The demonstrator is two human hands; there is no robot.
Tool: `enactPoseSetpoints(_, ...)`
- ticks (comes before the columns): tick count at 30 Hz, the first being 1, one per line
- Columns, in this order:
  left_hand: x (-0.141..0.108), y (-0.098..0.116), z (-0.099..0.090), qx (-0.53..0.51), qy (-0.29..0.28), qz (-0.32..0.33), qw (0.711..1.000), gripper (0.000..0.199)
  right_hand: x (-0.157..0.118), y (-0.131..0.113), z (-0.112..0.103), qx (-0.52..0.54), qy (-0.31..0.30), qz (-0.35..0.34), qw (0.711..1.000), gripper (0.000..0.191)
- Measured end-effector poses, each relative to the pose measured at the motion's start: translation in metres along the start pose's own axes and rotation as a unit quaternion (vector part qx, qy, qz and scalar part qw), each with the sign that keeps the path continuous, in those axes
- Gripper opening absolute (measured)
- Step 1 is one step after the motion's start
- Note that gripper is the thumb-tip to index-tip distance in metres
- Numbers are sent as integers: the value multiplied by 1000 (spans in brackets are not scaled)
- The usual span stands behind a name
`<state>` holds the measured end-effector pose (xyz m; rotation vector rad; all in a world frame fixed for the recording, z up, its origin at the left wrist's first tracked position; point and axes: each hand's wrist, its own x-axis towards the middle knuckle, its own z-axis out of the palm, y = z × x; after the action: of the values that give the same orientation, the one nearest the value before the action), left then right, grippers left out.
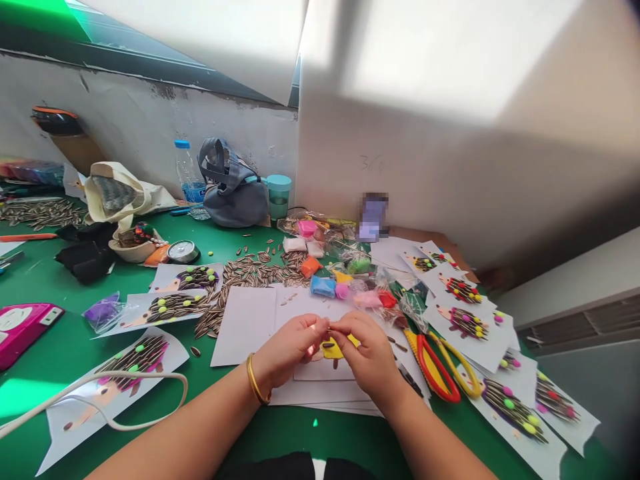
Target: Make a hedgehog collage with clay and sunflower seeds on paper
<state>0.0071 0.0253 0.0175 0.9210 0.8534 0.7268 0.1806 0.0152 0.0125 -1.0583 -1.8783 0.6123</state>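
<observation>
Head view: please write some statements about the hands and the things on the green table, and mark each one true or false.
1. Both hands meet over a white sheet. True.
2. The left hand wears a gold bangle at the wrist. True.
3. The right hand holds the scissors. False: the scissors lie on the table beside that hand; its fingers pinch something small together with the left hand.
4. The seeds lie in a closed box. False: they lie loose on the table.
5. A water bottle stands near the wall. True.
6. The scissors have blue handles. False: red and yellow.
</observation>
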Motion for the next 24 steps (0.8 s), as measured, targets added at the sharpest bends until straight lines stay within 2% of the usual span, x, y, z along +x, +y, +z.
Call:
enactPoseSetpoints(2, -1, 1, 2, 24, -22, 9, 999, 44, -1, 1, -1, -9, 19, -8, 1000, 16)
enactPoseSetpoints(5, -2, 2, 3, 32, -28, 3, 999, 37, -2, 1, -3, -12, 2, -13, 1000, 19)
enactPoseSetpoints(8, -1, 2, 3, 41, -15, 5, 999, 32, -2, 1, -3, -5, -16, -5, 1000, 22)
enactPoseSetpoints(14, -1, 1, 4, 88, -3, -13, 996, 10, -1, 3, 1, -4, -8, -15, 1000, 19)
enactPoseSetpoints(24, -2, -1, 3, 104, 1, 11, 995, 6, -5, 5, 7, -62, 6, -74, 995, 19)
